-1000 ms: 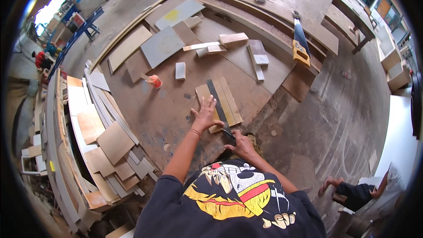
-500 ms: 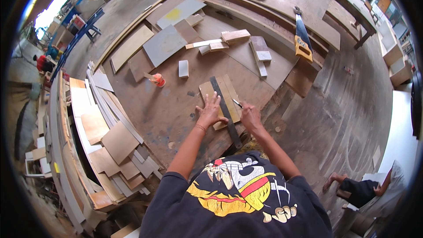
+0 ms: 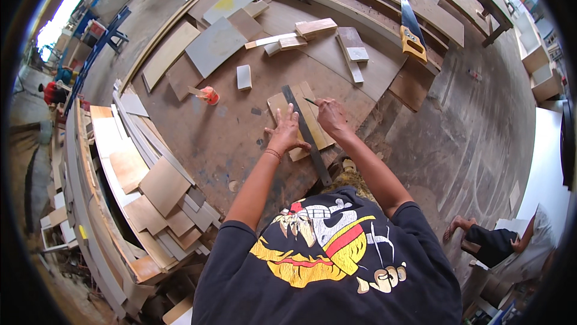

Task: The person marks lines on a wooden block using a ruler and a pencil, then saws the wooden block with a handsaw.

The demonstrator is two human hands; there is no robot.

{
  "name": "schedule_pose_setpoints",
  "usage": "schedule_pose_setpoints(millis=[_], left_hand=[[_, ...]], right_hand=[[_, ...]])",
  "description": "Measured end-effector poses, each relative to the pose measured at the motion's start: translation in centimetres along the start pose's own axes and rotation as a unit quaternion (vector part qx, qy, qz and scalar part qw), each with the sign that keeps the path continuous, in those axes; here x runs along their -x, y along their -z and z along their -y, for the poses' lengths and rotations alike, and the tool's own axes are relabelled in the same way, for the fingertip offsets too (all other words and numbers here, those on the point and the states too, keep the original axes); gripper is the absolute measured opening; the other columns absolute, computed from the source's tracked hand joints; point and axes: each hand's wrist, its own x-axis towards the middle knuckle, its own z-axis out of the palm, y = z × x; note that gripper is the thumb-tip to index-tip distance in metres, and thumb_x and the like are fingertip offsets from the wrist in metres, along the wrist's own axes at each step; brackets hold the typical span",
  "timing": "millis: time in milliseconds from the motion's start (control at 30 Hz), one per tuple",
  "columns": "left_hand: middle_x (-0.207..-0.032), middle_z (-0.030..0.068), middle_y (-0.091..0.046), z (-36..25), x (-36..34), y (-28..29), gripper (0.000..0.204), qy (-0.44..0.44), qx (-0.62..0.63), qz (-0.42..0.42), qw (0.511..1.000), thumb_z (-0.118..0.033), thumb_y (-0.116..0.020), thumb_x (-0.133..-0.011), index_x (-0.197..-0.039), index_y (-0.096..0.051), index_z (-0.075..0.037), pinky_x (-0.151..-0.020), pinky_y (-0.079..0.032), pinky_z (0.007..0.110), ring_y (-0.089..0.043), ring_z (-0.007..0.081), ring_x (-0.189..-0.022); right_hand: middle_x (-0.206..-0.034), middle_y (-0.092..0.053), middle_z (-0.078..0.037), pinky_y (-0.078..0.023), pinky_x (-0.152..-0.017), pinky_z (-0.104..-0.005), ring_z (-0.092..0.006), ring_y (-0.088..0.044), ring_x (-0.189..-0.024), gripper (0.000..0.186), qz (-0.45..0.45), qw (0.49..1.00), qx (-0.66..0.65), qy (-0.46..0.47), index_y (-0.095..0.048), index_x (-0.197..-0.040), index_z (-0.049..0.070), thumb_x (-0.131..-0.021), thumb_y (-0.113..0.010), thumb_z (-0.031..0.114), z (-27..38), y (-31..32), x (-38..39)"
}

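Observation:
A dark, flat straightedge (image 3: 309, 128) lies slantwise across a small light-brown wooden board (image 3: 323, 138) on the worktable. My left hand (image 3: 285, 135) rests on them with its fingers spread, the thumb reaching over the straightedge. My right hand (image 3: 330, 116) is closed on a slim, pencil-like tool (image 3: 310, 102). The tool's visible end points left, over the board's far part just right of the straightedge. Most of its length is hidden by my fingers.
An orange pot (image 3: 210, 95) with a flat stick and a small pale block (image 3: 243, 77) stand on the worktable (image 3: 210, 144). Beyond lie several wood offcuts and a handsaw (image 3: 412, 30). Stacked boards (image 3: 163, 188) crowd the left. At lower right sits another person (image 3: 490, 244).
My right hand has moved away from me along the straightedge with the slim tool, towards the board's far end. My left hand stays pressed on the straightedge. The view has shifted slightly.

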Motion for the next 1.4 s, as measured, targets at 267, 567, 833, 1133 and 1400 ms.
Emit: schedule_pose_setpoints(millis=[267,567,833,1133,1400], left_hand=[[-0.151,0.0052,-0.006,0.3,-0.4,-0.5,0.13,-0.01,-0.019,-0.006,1.0,-0.054,-0.082,-0.043,-0.143,-0.013,-0.006,-0.087,-0.03,0.075,-0.006,0.0387,-0.137],[-0.151,0.0004,-0.004,0.4,0.4,-0.1,0.132,0.029,-0.006,0.006,1.0,-0.05,-0.084,-0.042,-0.144,-0.011,-0.01,-0.09,-0.028,0.075,-0.006,0.0372,-0.137],[-0.151,-0.0005,-0.006,-0.4,0.0,0.2,0.131,0.021,-0.004,0.019,1.0,-0.048,-0.085,-0.042,-0.144,-0.009,-0.016,-0.089,-0.029,0.075,-0.007,0.0378,-0.136],[-0.151,0.0005,-0.008,-0.2,0.0,0.0,0.128,0.025,0.014,-0.005,1.0,-0.045,-0.086,-0.042,-0.143,-0.015,-0.009,-0.09,-0.028,0.076,-0.009,0.0373,-0.136],[-0.151,0.0026,-0.005,-0.1,0.4,0.2,0.129,0.027,-0.008,0.013,1.0,-0.049,-0.084,-0.043,-0.142,-0.014,-0.007,-0.089,-0.029,0.075,-0.007,0.0381,-0.136]], right_hand=[[-0.084,-0.063,-0.02,-0.053,-0.064,-0.0399,-0.0328,-0.064,-0.08,0.03,-0.021,0.998,0.017,-0.049,-0.063,-0.081,-0.001,-0.086,-0.043,0.021,2.3,-3.8,-3.1],[-0.083,-0.064,-0.019,-0.053,-0.064,-0.0336,-0.0254,-0.064,-0.08,0.019,0.091,0.99,0.11,0.012,-0.065,-0.082,0.0,-0.08,-0.053,0.015,6.3,-1.0,-4.3],[-0.085,-0.062,-0.014,-0.053,-0.062,-0.0321,-0.0262,-0.063,-0.079,0.015,0.027,0.984,0.168,0.054,-0.067,-0.079,0.005,-0.08,-0.056,0.016,5.9,-0.5,-0.9],[-0.086,-0.061,-0.019,-0.052,-0.066,-0.04,-0.0336,-0.064,-0.076,0.029,0.044,0.991,0.128,0.001,-0.065,-0.079,0.004,-0.087,-0.042,0.019,5.5,0.5,-2.6],[-0.085,-0.062,-0.019,-0.051,-0.066,-0.0424,-0.0339,-0.064,-0.074,0.035,0.021,0.991,0.13,0.021,-0.065,-0.075,0.005,-0.09,-0.039,0.023,5.0,-2.0,-5.0]])
